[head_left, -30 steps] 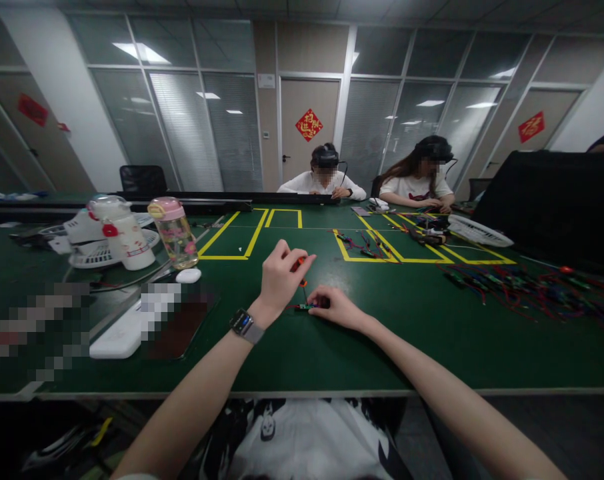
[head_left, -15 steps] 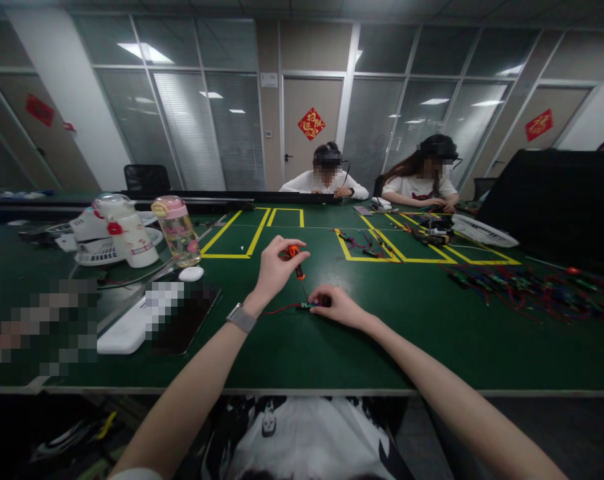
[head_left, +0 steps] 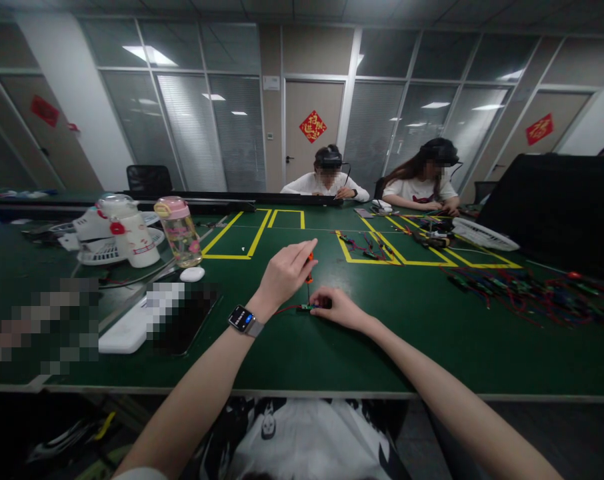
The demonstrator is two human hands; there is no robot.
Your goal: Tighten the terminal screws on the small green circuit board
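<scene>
My left hand (head_left: 286, 275), with a watch on its wrist, is closed on a screwdriver (head_left: 309, 273) with an orange and black handle. The screwdriver stands nearly upright, its shaft reaching down to a small green circuit board (head_left: 305, 308) on the green table. Most of the handle is hidden behind my fingers. My right hand (head_left: 336, 307) rests on the table and pinches the board's right end, where dark parts show between the fingertips. A red wire (head_left: 285, 309) runs left from the board, passing behind my left wrist.
At right lies a heap of wired boards (head_left: 527, 293); several more boards (head_left: 369, 248) sit inside yellow tape outlines. To the left are a phone (head_left: 189, 327), a white case (head_left: 127, 330) and a pink-lidded bottle (head_left: 178, 230). Two people work across the table.
My left hand has rotated so its back and the watch face show, and it has moved slightly right. The screwdriver went from tilted to nearly upright. My right hand stays on the board.
</scene>
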